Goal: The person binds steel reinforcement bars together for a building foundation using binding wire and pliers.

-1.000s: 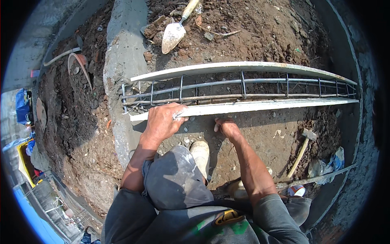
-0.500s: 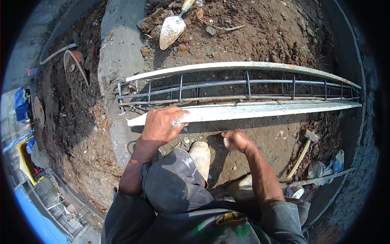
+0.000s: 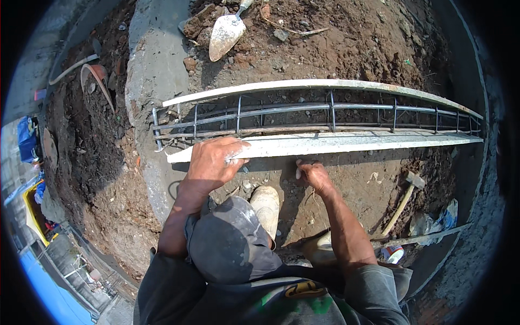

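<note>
A long steel rebar cage (image 3: pixel 284 108) lies in a trench between two pale form boards. My left hand (image 3: pixel 214 160) rests on the near board (image 3: pixel 379 142) close to its left end, fingers curled over its top edge. My right hand (image 3: pixel 315 176) is lower, just below that board against the soil, fingers closed around a small pale object (image 3: pixel 298 172) that I cannot identify. The far board (image 3: pixel 325 84) curves along the cage's other side. My light shoe (image 3: pixel 265 203) stands on the dirt between my arms.
A trowel (image 3: pixel 225 33) lies on the soil beyond the trench. A wooden-handled hammer (image 3: pixel 403 197) lies on the ground to my right, near crumpled bags (image 3: pixel 433 222). A concrete strip (image 3: pixel 157 65) runs past the cage's left end. A dug pit drops away on the left.
My right hand dropped from the near board's edge to the soil just below it. My left hand stayed on the board. The view shifted slightly.
</note>
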Tool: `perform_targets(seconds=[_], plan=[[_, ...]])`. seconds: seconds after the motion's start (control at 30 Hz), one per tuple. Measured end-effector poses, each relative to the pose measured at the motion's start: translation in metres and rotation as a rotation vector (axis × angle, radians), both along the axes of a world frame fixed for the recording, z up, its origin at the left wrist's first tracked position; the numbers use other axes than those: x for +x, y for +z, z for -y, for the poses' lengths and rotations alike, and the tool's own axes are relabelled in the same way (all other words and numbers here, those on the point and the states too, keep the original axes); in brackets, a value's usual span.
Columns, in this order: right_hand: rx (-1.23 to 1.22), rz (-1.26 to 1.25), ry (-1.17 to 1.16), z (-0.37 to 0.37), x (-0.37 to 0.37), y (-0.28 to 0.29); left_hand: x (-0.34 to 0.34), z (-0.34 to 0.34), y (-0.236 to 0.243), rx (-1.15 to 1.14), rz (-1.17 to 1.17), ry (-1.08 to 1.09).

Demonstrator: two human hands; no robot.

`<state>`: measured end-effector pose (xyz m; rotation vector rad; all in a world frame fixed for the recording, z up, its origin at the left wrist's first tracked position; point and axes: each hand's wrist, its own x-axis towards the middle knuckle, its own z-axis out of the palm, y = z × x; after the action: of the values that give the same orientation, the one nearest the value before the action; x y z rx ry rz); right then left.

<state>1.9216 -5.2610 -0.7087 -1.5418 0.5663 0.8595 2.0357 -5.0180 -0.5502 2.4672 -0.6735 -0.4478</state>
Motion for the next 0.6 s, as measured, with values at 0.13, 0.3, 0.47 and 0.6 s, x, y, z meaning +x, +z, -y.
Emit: perform_targets(seconds=[0.13,0.3,0.47,0.6], plan=[[-0.095,-0.103,-0.006,-0.01,0.015,0.005,0.003,-0.001,0.001,0.004,-0.006,0.011],[-0.108,-0.061,0.045,-0.006,0.028,-0.007,0.005,0.0,0.0,-0.003,-0.031,0.006],[-0.169,-0.026,0.072,0.0,0.023,-0.005,0.007,0.0,0.0,0.008,-0.049,0.019],[-0.53,0.282,-0.032,0.001,0.003,-0.017,0.008,0.001,0.0,0.027,-0.085,0.042]])
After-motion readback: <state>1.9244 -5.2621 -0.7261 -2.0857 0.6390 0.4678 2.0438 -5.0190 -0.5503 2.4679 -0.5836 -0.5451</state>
